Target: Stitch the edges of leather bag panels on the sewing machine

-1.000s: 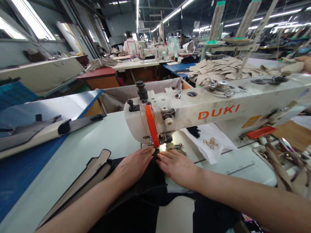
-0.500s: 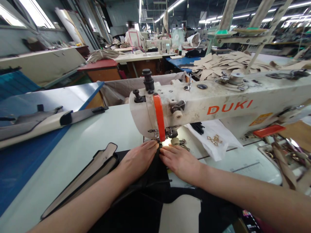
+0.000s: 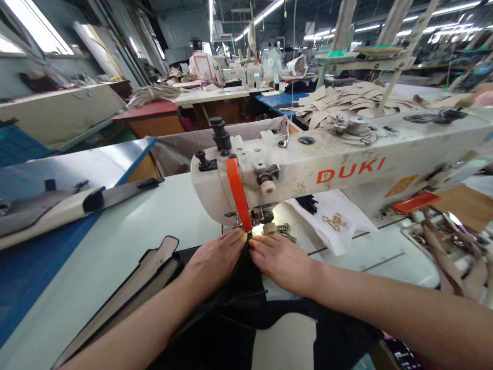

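My left hand (image 3: pixel 216 261) lies over black fabric (image 3: pixel 246 280) right in front of the sewing machine's presser foot, its fingers closed and gripping the cloth from the left. From the right, my right hand (image 3: pixel 280 259) grips the same fabric, fingertips pressed together beside the needle area. Only a narrow gap parts the two hands. The white sewing machine (image 3: pixel 292 169) marked DUKI stands just beyond them, with an orange guard (image 3: pixel 239 195) above my fingertips. The fingertips partly hide the stitching spot. A beige panel (image 3: pixel 285 341) lies on the black material near my body.
Black-edged beige pieces (image 3: pixel 127 293) lie left of my left forearm. Beyond the machine arm, a white plastic bag (image 3: pixel 339 239) bears gold-coloured metal fittings (image 3: pixel 334 222) and black strips (image 3: pixel 307 204). Cut beige pieces (image 3: pixel 346 100) are heaped behind. A person (image 3: pixel 201 64) sits further back.
The view has turned slightly, so the machine and background appear further left. Both hands stay on the black fabric at the presser foot, with little visible movement.
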Motion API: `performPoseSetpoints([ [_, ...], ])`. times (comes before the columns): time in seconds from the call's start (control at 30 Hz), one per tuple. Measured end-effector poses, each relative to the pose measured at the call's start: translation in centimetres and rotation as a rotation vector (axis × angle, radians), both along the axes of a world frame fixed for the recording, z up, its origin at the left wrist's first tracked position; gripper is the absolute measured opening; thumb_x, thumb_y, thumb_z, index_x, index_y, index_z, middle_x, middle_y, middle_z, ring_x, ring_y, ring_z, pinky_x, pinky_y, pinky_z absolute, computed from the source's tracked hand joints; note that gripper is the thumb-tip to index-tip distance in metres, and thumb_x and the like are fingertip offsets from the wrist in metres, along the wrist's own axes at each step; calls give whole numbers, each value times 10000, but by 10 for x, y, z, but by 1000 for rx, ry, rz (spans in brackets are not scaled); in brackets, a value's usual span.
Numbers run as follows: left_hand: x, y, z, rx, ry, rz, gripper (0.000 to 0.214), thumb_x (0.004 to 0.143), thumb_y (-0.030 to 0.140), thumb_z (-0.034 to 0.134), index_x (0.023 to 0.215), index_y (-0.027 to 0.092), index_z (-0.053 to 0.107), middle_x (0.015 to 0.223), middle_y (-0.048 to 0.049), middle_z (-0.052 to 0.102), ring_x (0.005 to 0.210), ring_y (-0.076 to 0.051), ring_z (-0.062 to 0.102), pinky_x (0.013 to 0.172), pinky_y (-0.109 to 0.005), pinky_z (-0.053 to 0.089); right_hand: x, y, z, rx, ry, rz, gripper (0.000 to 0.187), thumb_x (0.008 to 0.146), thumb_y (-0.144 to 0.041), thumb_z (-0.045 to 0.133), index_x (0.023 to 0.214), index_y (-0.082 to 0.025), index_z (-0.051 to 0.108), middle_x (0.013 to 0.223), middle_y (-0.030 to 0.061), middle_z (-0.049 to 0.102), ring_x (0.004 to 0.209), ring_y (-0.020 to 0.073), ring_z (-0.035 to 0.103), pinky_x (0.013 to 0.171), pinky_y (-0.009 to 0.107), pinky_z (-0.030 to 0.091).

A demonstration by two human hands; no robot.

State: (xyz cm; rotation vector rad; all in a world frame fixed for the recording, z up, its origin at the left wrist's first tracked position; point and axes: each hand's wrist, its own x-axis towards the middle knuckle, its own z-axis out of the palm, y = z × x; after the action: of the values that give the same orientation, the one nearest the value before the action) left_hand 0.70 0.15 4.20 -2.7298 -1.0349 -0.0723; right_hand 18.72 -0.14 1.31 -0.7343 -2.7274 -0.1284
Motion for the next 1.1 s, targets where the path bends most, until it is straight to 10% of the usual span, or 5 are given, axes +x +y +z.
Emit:
performPoseSetpoints([
  [1.1,-5,8,-3,-54,-133,-10,336,874,144,297,952,139,624,973,-100,674,937,-186,619,859,-301,511,-1,6,-4,-8,10,-7,97,881,-168,494,863,-126,580,961,88,616,868,197,539,759,306,408],
])
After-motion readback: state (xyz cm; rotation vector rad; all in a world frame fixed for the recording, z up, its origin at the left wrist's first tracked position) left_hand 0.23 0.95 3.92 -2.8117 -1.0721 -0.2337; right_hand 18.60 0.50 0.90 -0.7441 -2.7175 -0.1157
